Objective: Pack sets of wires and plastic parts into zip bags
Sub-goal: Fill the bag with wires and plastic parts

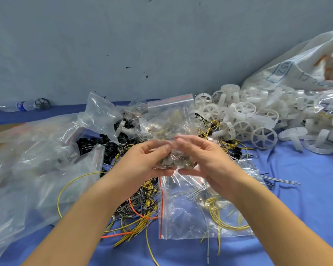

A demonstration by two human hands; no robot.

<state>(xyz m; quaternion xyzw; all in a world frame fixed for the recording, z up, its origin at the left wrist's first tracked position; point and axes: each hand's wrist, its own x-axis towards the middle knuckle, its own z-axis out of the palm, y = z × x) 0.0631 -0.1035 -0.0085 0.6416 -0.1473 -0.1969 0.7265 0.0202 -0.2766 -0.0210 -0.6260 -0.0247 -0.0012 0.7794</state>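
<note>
2 hands up over the middle of the blue desk [300, 198]: left hand [148, 160] and right hand [206, 158], each grip pinching the small zip bag [174, 160] stuffed with bits. A flat zip bag [190, 214] holding yellow wires lies just nearer, and white plastic wheels [244, 120] are piled far right.

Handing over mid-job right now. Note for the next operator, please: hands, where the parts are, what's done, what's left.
Left hand and right hand both pinch a small crumpled clear plastic bag of pale parts, above the blue cloth.
Flat clear zip bag with red strip lies beneath, yellow wires seemingly inside; seal unclear.
White spoked plastic wheels piled right, loose yellow-black wire tangle centre: still to pack.
</note>
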